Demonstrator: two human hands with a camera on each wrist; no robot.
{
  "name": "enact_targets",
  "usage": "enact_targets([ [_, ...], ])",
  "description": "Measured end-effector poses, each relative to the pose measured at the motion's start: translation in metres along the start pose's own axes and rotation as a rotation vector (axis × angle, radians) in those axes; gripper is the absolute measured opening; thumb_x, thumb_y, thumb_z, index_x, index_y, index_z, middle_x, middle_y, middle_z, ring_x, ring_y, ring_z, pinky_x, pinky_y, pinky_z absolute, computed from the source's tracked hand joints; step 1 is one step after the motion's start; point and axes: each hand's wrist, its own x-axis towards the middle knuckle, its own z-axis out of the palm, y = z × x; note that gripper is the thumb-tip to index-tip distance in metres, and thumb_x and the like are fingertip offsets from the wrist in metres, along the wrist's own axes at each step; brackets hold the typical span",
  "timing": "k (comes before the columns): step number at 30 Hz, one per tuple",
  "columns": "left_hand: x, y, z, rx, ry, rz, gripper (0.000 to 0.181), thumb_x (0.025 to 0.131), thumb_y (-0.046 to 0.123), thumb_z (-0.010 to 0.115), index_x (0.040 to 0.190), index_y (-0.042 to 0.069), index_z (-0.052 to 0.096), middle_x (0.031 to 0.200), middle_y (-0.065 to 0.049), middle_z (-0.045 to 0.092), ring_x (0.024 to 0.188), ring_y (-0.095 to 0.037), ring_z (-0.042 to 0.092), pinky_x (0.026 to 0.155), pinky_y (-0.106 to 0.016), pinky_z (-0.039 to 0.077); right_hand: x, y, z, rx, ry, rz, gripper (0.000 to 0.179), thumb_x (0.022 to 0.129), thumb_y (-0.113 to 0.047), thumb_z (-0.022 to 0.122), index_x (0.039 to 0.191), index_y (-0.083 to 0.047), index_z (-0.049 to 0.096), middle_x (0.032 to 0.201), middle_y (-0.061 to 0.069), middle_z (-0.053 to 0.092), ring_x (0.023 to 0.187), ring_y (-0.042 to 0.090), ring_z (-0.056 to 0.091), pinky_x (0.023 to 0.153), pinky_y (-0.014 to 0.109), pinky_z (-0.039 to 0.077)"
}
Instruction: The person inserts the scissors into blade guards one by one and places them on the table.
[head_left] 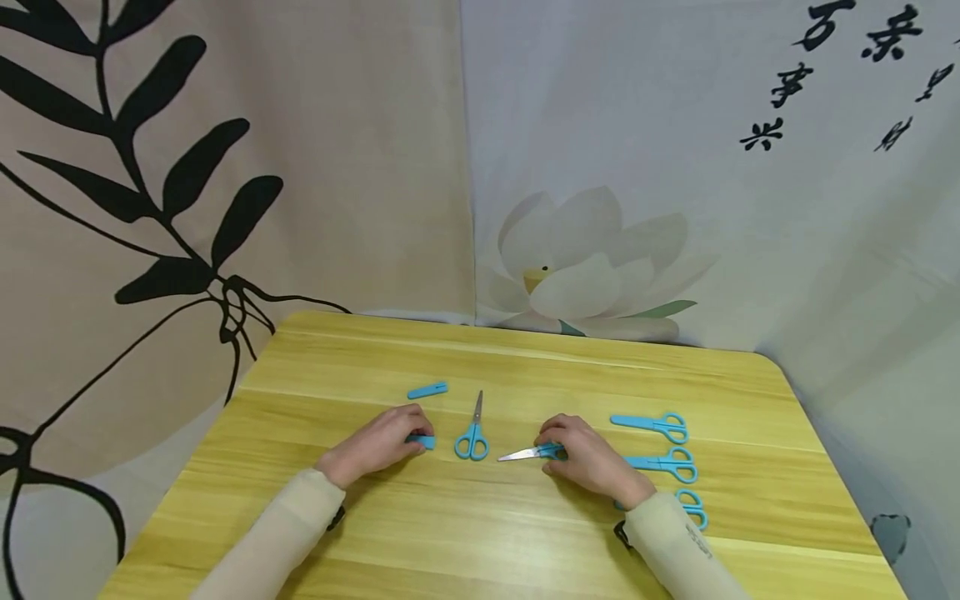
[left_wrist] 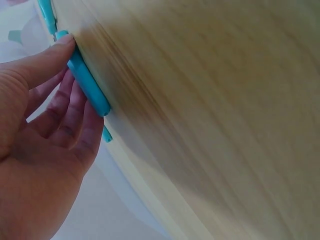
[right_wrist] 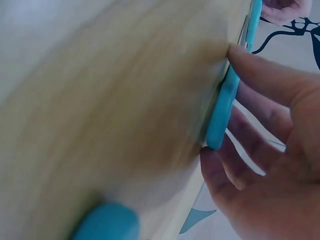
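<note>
Pinching a slim blue plastic sheath (head_left: 422, 441), the left hand (head_left: 384, 442) is opposite the right hand (head_left: 591, 458), curled round blue-handled metal scissors (head_left: 529, 453) at the yellow wooden tabletop (head_left: 480, 525). Both look light and stiff; hold the scissors by their handles (head_left: 551, 451), not the blades (head_left: 514, 456).

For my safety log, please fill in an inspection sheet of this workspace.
Surface: wood-grain table, some glare.
Job's things: centre scissors and held scissors, uncapped; held cap; loose cap; far scissors and middle scissors, capped; near scissors, partly hidden.
Clutter: nothing seen.
Grips: left grip pinches the held cap; right grip holds the held scissors, which point toward the left grip.
Cables: nothing seen.
Surroundings: backdrop with leaf, flower and lettering prints.
</note>
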Motion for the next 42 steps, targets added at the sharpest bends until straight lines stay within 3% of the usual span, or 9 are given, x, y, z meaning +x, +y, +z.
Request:
enact_targets([
  [7,0.000,0.001,0.002,0.022,0.003,0.014,0.015,0.097,0.010,0.075,0.111,0.008,0.075,0.108,0.002,0.065,0.098,-0.016,0.064,0.085,-0.033,0.058,0.001,0.000,0.002,0.006,0.010,0.009,0.013,0.089,-0.009,0.083,0.098,-0.015,0.077,0.110,-0.001,0.063,0.104,0.023,0.057,0.090,0.044,0.052],
  [14,0.000,0.008,0.005,0.066,0.013,0.034,0.017,0.098,0.014,0.074,0.115,0.011,0.074,0.112,0.001,0.067,0.104,-0.018,0.064,0.091,-0.039,0.057,-0.008,-0.003,-0.001,0.001,0.021,0.010,0.010,0.093,-0.012,0.079,0.102,-0.015,0.077,0.113,-0.002,0.062,0.104,0.021,0.058,0.090,0.042,0.053],
  [23,0.002,0.036,0.003,0.005,0.085,0.106,0.019,0.099,0.014,0.073,0.118,0.008,0.073,0.113,-0.002,0.070,0.105,-0.018,0.065,0.091,-0.037,0.058,-0.023,-0.017,-0.011,0.045,0.146,-0.004,0.017,0.095,-0.009,0.076,0.111,-0.012,0.073,0.123,0.003,0.064,0.107,0.023,0.067,0.089,0.043,0.059],
  [30,0.001,0.054,0.007,-0.037,0.117,0.104,0.023,0.098,0.014,0.074,0.121,0.007,0.072,0.115,0.001,0.067,0.106,-0.015,0.063,0.091,-0.035,0.058,-0.025,-0.022,-0.010,0.002,0.263,-0.040,0.020,0.090,-0.008,0.080,0.108,-0.012,0.072,0.116,-0.001,0.068,0.105,0.021,0.069,0.086,0.042,0.060],
  [35,0.000,0.062,0.011,-0.058,0.175,0.122,0.021,0.097,0.013,0.076,0.117,0.009,0.074,0.112,0.005,0.064,0.104,-0.011,0.061,0.089,-0.030,0.058,-0.025,-0.025,-0.008,-0.001,0.325,-0.077,0.022,0.086,-0.006,0.081,0.105,-0.013,0.072,0.111,-0.002,0.069,0.099,0.019,0.070,0.082,0.038,0.061],
  [42,-0.001,0.070,0.019,-0.154,0.289,0.150,0.021,0.095,0.009,0.077,0.116,0.007,0.076,0.112,0.003,0.065,0.101,-0.013,0.062,0.086,-0.027,0.058,-0.024,-0.030,-0.006,0.005,0.362,-0.112,0.021,0.086,-0.008,0.081,0.105,-0.012,0.073,0.110,-0.002,0.070,0.096,0.017,0.070,0.079,0.036,0.061],
])
